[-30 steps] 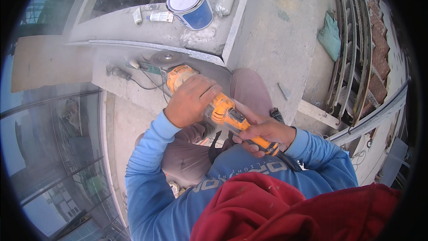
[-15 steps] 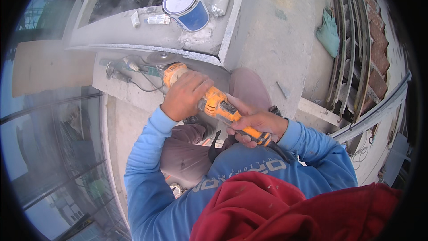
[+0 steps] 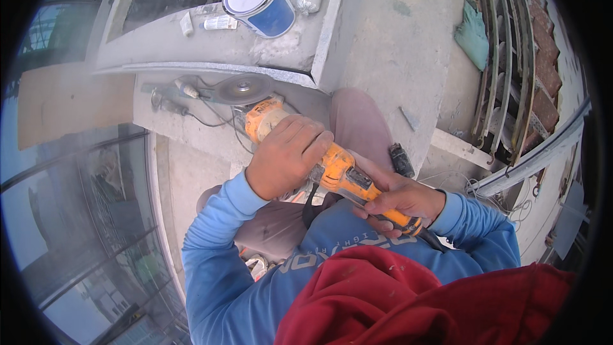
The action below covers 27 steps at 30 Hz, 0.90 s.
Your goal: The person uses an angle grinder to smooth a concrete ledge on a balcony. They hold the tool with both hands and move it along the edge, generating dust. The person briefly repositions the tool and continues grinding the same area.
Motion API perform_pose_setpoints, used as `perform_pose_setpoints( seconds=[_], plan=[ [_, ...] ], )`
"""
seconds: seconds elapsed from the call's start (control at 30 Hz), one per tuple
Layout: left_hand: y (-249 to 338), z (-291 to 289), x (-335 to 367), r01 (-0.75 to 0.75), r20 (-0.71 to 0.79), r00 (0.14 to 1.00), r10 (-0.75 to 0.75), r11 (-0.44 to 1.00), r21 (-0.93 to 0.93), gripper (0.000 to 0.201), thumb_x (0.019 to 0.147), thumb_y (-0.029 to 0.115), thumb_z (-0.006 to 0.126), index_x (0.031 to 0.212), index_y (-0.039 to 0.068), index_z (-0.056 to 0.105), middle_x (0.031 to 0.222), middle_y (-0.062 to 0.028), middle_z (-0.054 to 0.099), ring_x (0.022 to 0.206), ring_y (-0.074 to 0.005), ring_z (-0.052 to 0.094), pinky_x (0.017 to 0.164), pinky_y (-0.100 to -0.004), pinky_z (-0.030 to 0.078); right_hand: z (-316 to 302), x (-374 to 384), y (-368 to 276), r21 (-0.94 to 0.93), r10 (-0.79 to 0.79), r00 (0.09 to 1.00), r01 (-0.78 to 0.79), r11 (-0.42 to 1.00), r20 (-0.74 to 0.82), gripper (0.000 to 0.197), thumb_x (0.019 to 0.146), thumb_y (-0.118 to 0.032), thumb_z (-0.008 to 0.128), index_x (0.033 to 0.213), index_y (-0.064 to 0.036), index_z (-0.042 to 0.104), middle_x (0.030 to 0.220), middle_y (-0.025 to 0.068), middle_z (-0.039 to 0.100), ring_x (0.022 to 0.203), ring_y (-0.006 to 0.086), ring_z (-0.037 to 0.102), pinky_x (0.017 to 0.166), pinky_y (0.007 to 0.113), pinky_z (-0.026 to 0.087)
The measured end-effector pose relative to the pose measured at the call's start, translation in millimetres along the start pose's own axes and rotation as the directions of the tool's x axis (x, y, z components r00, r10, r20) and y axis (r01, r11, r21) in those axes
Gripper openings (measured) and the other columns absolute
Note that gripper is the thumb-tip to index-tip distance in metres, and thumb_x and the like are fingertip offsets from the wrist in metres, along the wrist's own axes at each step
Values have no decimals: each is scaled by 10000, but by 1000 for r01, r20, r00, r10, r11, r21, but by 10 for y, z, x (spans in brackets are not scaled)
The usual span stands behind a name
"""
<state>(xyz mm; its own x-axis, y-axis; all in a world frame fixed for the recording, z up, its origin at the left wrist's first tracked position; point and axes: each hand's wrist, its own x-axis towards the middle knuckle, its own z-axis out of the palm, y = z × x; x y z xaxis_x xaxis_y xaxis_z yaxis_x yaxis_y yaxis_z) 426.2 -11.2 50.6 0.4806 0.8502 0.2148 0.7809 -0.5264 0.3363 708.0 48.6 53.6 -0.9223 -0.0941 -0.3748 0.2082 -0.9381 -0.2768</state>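
An orange angle grinder (image 3: pixel 336 167) lies slantwise across my lap, gripped in both hands. My left hand (image 3: pixel 285 155) is wrapped round its front body, just behind the gear head. Farther back, my right hand (image 3: pixel 403 199) closes round the rear handle, where a dark cord leaves the tool. The grinder's round grey disc (image 3: pixel 244 89) sits just on my side of the pale slab edge (image 3: pixel 211 68); whether the two touch, I cannot tell. Dust hazes the air to the left of the disc.
On the ledge beyond the edge stand a blue and white bucket (image 3: pixel 258 6), a tube (image 3: pixel 220 23) and a smaller white tube (image 3: pixel 186 24). Plugs and cables (image 3: pixel 172 103) lie left of the disc. A green bag (image 3: pixel 472 37) rests by metal rails (image 3: pixel 504 57) at right. Glass panels (image 3: pixel 96 217) line the left.
Both hands have drawn the grinder back toward me and to the right. More of the disc's face shows now, and the disc has come away from under the slab edge.
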Motion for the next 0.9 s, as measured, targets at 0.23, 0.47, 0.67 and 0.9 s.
perform_pose_setpoints(
  seconds=[0.23, 0.47, 0.67, 0.9],
  plan=[
    [15, -10, 20, -8, -26, 1000, 8, 1000, -3, 433, 786, 74, 726, 1209, 27, 643, 1136, -127, 675, 1092, -335, 685, 1036, -495, 554, 27, -42, -7, -3, 27, 999, -27, 1000, -34, 993, 1008, -58, 632, 1767, -257, 24, 998, 88, 612, 602, 146, 592, 526, 309, 503],
    [-179, -22, -57, 41, 7, 999, -41, 999, 5, 506, 747, 42, 757, 1238, 34, 636, 1166, -132, 671, 1122, -363, 671, 1056, -512, 534, -83, 211, -63, 22, -10, 1000, 9, 1000, 19, 989, 1020, -54, 630, 1767, -267, 18, 1032, 98, 606, 672, 142, 621, 534, 302, 509],
    [-432, 47, -151, 48, 4, 999, -49, 998, 30, 666, 616, 58, 885, 1242, 37, 656, 1189, -153, 686, 1126, -398, 680, 1008, -511, 541, -218, 465, -76, 42, -28, 999, 27, 999, 39, 985, 1034, -47, 625, 1768, -308, 22, 1092, 124, 598, 655, 150, 619, 520, 302, 527],
    [-532, 61, -182, 73, 22, 997, -74, 997, 34, 650, 629, -17, 817, 1253, 48, 648, 1210, -138, 676, 1180, -396, 654, 1060, -507, 523, -306, 608, -78, 32, -58, 996, 56, 998, 65, 957, 1039, -75, 629, 1763, -315, 51, 1084, 123, 597, 653, 156, 632, 525, 322, 532]
  ],
)
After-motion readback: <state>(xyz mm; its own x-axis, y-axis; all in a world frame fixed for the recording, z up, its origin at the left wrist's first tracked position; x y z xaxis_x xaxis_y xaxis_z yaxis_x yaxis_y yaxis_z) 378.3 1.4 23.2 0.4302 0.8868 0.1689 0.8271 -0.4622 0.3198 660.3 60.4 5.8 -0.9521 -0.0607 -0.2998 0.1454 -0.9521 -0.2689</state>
